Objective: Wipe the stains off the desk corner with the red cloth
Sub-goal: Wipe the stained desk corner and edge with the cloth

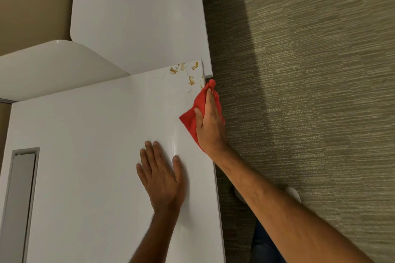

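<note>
The yellow-brown smeared stains (190, 74) still cover the white tabletop (96, 134) corner at upper centre of the frame, so wiping has barely begun. Just below them, the right hand (208, 121) has its fingers (210, 100) clutching the crumpled red cloth (192, 121) at the edge. The left hand (161, 179) lies flat at lower centre, fingers spread, holding nothing.

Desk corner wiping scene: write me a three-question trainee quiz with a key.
1. True or false: the left hand holds the red cloth.
2. The yellow-brown stains lie: A) under the left hand, B) at the desk's far right corner, C) on the carpet.
3. Fill in: the left hand lies ____ on the desk top.

Key:
1. False; the right hand grips it at the desk's right edge.
2. B
3. flat
</note>
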